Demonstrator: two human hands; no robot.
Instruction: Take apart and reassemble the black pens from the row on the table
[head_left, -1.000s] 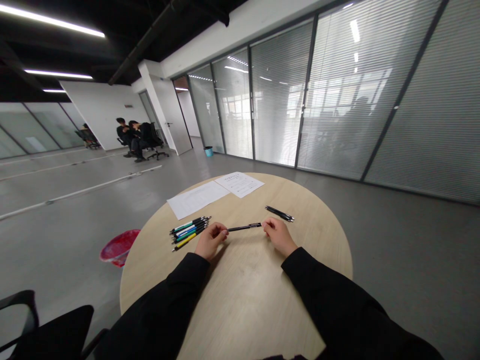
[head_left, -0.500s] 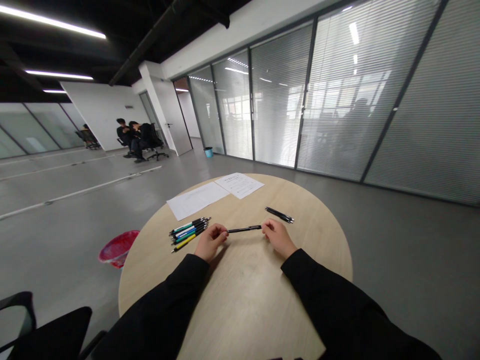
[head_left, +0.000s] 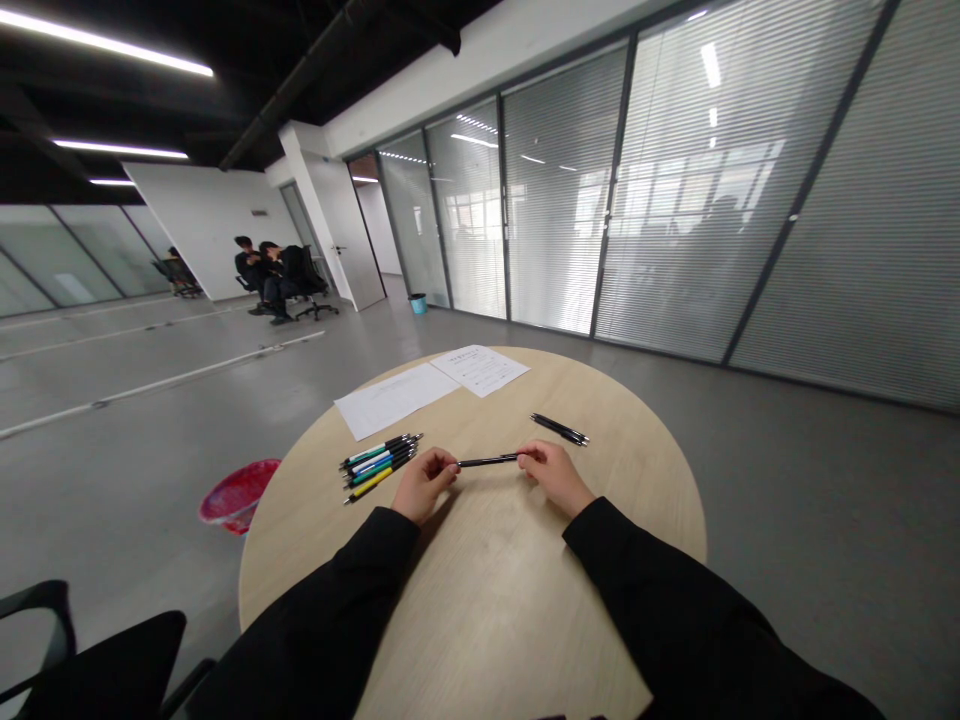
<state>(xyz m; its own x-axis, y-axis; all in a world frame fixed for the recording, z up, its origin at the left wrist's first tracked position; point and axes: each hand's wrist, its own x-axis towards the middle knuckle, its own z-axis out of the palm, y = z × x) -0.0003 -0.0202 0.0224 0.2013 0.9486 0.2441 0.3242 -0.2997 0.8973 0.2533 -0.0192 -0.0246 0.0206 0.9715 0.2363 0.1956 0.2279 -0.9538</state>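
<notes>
We are pinching a slim black pen (head_left: 487,460) by both ends over the round counter (head_left: 495,610), our left hand (head_left: 424,485) and right hand (head_left: 555,478) curled closed on it. It looks light, stiff and slick, best held along the barrel. A bunch of colored pens (head_left: 379,467) is lying just beside our left hand.

Glass office walls (head_left: 555,190) with blinds edge the grey floor (head_left: 825,480).

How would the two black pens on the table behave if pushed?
The two black pens look round-barrelled, so they would likely roll when nudged. They seem light and stiff, and probably slide easily on the smooth tabletop.
</notes>
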